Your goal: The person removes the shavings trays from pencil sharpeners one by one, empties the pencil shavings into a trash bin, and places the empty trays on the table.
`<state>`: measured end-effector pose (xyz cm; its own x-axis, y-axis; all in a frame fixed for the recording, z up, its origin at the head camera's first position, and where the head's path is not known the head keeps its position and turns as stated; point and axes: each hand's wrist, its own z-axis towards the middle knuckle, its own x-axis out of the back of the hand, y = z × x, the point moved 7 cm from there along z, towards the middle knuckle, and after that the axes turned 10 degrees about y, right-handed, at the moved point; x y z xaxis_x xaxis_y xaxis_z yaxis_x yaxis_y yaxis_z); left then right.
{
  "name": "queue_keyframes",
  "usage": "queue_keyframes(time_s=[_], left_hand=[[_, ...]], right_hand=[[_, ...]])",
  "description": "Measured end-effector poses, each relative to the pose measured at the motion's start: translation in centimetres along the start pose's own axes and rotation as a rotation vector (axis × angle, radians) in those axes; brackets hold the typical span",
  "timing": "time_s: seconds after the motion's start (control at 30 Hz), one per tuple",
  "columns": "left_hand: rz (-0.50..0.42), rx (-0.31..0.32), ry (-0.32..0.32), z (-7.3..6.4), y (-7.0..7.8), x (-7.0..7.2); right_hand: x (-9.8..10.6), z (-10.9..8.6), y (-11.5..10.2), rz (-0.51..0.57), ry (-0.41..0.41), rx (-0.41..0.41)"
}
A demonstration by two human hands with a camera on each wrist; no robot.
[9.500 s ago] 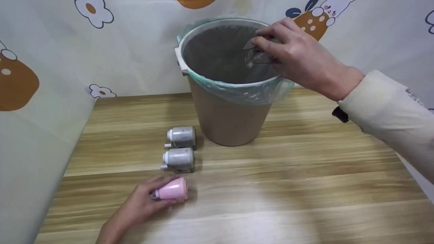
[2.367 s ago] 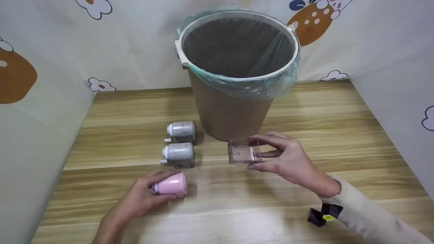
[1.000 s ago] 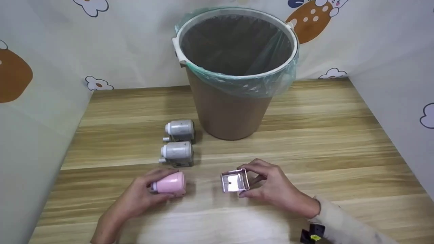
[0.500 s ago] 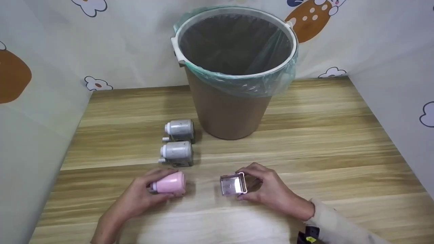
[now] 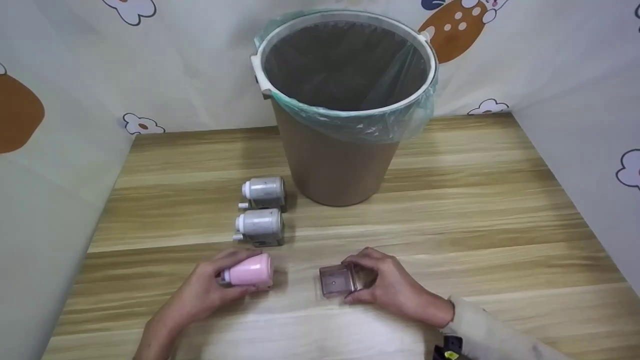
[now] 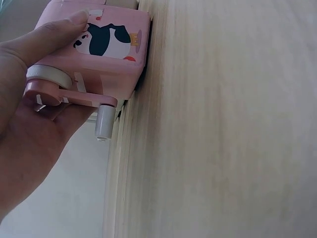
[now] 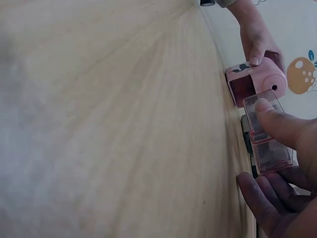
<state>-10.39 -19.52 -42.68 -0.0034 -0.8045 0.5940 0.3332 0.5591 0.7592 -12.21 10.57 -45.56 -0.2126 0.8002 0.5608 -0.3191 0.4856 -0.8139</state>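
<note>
Seen in the head view, a person works with both hands at a wood-grain tabletop [image 5: 475, 240]. The left hand [image 5: 207, 287] stays wrapped around a pink crank pencil sharpener [image 5: 251, 270], just where it was moments ago. The right hand [image 5: 387, 282], earlier at the bin's mouth, has come down near the table's front and grips a clear shavings drawer [image 5: 336, 281] between thumb and fingers. Half a second ago the drawer gleamed with light; now it shows a dull, smoky tint and sits slightly closer to the sharpener, a gap between them. Whether it touches the tabletop, I cannot tell. Two grey crank pencil sharpeners [image 5: 263, 210] stand beyond the pink one, beside a brown bin [image 5: 340, 172] with a green plastic liner [image 5: 370, 129].

The left wrist view gives the sharpener's near side: a black-and-white cartoon animal on a pink body, the left thumb laid over it, and a crank handle [image 6: 104, 121] with a white grip, hidden from overhead.

The right wrist view faces the sharpener's other end, revealing a round pencil hole [image 7: 275, 88] and a dark recess [image 7: 242, 89] low in the body. The right thumb presses one clear panel of the drawer, whose edges glow reddish.
</note>
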Motion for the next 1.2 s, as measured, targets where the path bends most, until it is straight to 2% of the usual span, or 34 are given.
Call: queue_keyframes(time_s=[0.37, 0.63, 0.9, 1.07, 1.2], left_hand=[[-0.003, 0.017, -0.012, -0.15, -0.07, -0.03], [0.001, -0.023, 0.018, -0.05, 0.00, 0.01], [-0.001, 0.016, -0.006, 0.04, -0.05, -0.12], [0.041, 0.039, -0.041, 0.18, 0.16, -0.04], [0.083, 0.023, -0.058, 0.25, 0.37, 0.08]], right_hand=[[-0.22, -0.29, 0.12, -0.047, 0.030, 0.001], [-0.13, -0.33, -0.10, -0.106, 0.022, -0.006], [-0.24, -0.32, -0.15, -0.127, -0.018, -0.016], [-0.33, -0.33, -0.27, -0.123, -0.043, -0.025], [-0.37, -0.33, -0.37, -0.130, -0.055, -0.021]])
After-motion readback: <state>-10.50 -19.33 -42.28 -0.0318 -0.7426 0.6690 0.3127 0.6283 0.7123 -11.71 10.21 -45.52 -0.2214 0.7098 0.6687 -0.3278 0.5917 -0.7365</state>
